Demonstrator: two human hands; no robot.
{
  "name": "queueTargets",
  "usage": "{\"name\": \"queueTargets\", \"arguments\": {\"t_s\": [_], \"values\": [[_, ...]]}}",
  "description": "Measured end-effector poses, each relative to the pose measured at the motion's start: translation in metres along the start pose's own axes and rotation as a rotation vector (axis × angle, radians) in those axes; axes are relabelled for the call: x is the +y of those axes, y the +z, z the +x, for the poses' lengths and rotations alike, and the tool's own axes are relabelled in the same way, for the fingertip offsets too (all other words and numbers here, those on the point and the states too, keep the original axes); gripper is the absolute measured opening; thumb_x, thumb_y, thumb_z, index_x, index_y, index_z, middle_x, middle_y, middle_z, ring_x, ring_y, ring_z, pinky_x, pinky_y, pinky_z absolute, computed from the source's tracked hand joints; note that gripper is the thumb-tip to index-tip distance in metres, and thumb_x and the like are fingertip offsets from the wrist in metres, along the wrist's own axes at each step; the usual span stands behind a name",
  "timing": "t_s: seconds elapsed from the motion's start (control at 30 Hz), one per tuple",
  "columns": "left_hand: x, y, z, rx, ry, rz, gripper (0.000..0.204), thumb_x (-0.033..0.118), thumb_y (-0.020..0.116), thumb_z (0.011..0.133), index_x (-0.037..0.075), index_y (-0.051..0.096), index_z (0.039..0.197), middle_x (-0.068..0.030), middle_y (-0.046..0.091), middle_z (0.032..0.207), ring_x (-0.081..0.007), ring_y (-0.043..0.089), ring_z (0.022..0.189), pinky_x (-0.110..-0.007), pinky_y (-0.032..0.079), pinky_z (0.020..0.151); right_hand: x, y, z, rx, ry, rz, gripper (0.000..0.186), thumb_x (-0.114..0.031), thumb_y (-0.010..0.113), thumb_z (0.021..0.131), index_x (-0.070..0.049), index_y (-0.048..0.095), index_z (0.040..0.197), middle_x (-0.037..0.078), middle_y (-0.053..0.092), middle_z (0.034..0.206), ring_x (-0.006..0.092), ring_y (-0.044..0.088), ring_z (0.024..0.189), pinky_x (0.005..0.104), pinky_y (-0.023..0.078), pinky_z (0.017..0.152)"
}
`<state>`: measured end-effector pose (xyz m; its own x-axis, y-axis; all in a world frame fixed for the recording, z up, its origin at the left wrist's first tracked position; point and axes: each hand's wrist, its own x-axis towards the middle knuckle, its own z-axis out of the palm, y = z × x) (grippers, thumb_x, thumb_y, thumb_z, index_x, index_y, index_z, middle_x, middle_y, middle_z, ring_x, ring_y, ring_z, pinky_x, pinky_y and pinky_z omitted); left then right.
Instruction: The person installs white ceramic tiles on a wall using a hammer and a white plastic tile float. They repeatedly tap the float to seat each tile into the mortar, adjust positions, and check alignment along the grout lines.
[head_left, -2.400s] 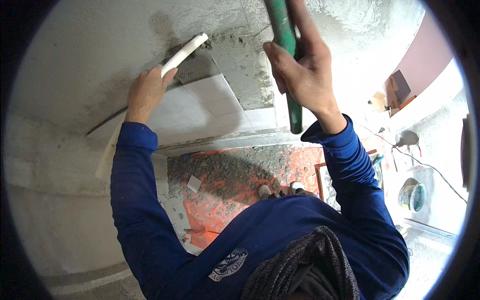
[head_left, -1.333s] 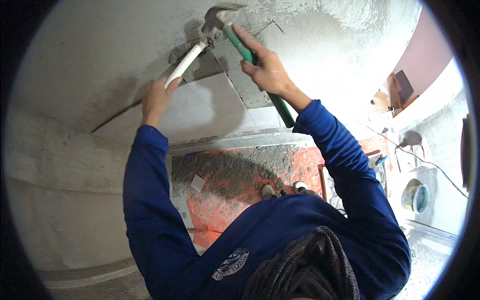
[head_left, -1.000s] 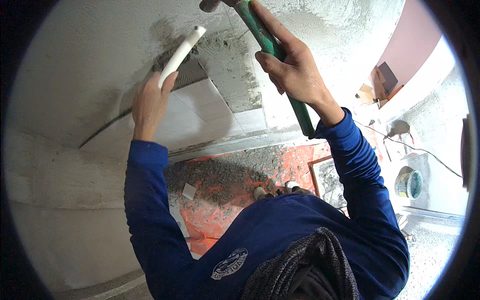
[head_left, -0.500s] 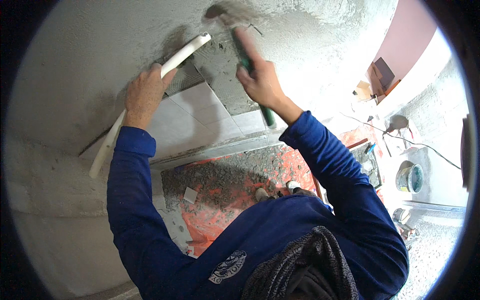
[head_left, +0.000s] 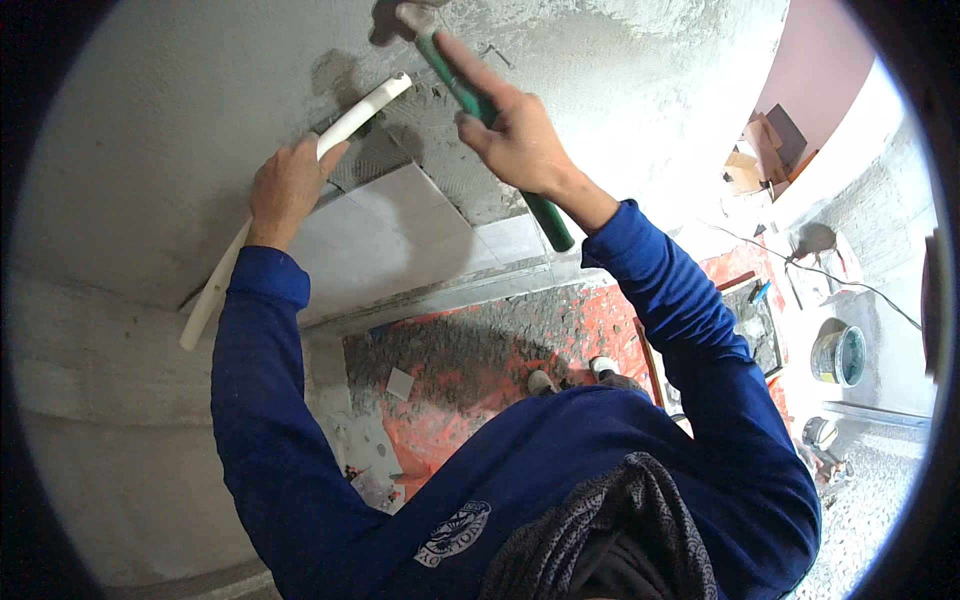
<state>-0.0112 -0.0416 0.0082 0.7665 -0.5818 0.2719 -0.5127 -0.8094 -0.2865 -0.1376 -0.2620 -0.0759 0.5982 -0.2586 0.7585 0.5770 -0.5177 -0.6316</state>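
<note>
Nearest, a patterned scarf [head_left: 632,520] and dark blue sleeves [head_left: 260,400] are seen. Below the arms, an orange-red sheet [head_left: 430,437] is strewn with grey debris; a loose square tile [head_left: 400,384] is left on it toward the left, and the toes of two shoes [head_left: 541,382] are shown near the middle. At the right, a wood-edged tray [head_left: 752,322] is partly covered by the right sleeve, and beyond it a bucket [head_left: 840,357] is placed.

Farther up, pale wall tiles [head_left: 385,215] are bordered by ridged grey mortar [head_left: 490,178]. In front of them, at the left, a white tube [head_left: 362,112] is gripped by the closed left hand [head_left: 285,195]; it is slanted from the near left to the far right, its far end just beyond the tiled edge.

Farther to the right, the green handle of a hammer [head_left: 549,215] is wrapped by the right hand [head_left: 522,145], with the forefinger laid along it. The hammer's head is held beyond the tube's end and apart from it; whether the rough wall [head_left: 620,80] is touched cannot be told.

The step in hand is judged to be hammering close to that end. For the next move, a steady tube, a well-aimed head and left fingers kept clear of it would be called for.
</note>
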Motion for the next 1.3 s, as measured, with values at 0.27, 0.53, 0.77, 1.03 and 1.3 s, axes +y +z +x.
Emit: {"name": "queueTargets", "arguments": {"t_s": [0.27, 0.53, 0.77, 1.03, 1.3], "values": [[0.000, -0.003, 0.002, 0.013, 0.016, 0.025, 0.049, 0.048, 0.050, 0.096, 0.002, 0.065, 0.094, -0.0178, 0.067, 0.072, -0.0302, 0.070, 0.069, -0.044, 0.056, 0.060, -0.001, -0.004, 0.006, -0.193, 0.274, -0.031, 0.080, 0.003, 0.056, 0.082, -0.020, 0.025, 0.152, 0.009, 0.066, 0.107, 0.0095, 0.057, 0.067, 0.0266, 0.052, 0.066], [-0.002, 0.001, 0.003, 0.029, 0.037, 0.036, 0.048, 0.048, 0.052, 0.095, 0.002, 0.065, 0.091, -0.0151, 0.067, 0.069, -0.0288, 0.071, 0.066, -0.043, 0.057, 0.059, -0.005, -0.003, 0.006, -0.010, 0.201, 0.042, 0.077, 0.000, 0.055, 0.080, -0.024, 0.030, 0.150, 0.023, 0.058, 0.127, 0.0329, 0.069, 0.088, 0.0345, 0.053, 0.083], [0.000, -0.004, 0.002, -0.017, 0.021, 0.039, 0.047, 0.048, 0.052, 0.095, 0.003, 0.065, 0.089, -0.0141, 0.067, 0.071, -0.0261, 0.069, 0.064, -0.041, 0.056, 0.058, -0.005, -0.010, 0.006, 0.078, 0.102, 0.152, 0.080, 0.000, 0.055, 0.081, -0.026, 0.027, 0.151, 0.022, 0.065, 0.112, 0.0288, 0.069, 0.081, 0.0371, 0.054, 0.074], [0.005, -0.007, 0.002, -0.083, -0.024, 0.039, 0.053, 0.052, 0.050, 0.095, 0.002, 0.066, 0.095, -0.0158, 0.067, 0.075, -0.0266, 0.069, 0.070, -0.042, 0.055, 0.062, 0.001, -0.004, 0.005, -0.061, 0.121, 0.043, 0.079, -0.001, 0.056, 0.081, -0.027, 0.028, 0.150, 0.020, 0.067, 0.100, 0.0269, 0.067, 0.072, 0.0376, 0.055, 0.072], [-0.015, 0.068, -0.016, 0.017, -0.159, -0.448, 0.058, 0.055, 0.049, 0.094, -0.001, 0.064, 0.100, -0.0199, 0.066, 0.079, -0.0341, 0.067, 0.072, -0.044, 0.051, 0.067, -0.011, -0.017, 0.004, -0.312, 0.405, 0.051, 0.079, 0.000, 0.057, 0.080, -0.028, 0.032, 0.149, 0.015, 0.068, 0.101, 0.0224, 0.065, 0.071, 0.0340, 0.054, 0.071]]}}
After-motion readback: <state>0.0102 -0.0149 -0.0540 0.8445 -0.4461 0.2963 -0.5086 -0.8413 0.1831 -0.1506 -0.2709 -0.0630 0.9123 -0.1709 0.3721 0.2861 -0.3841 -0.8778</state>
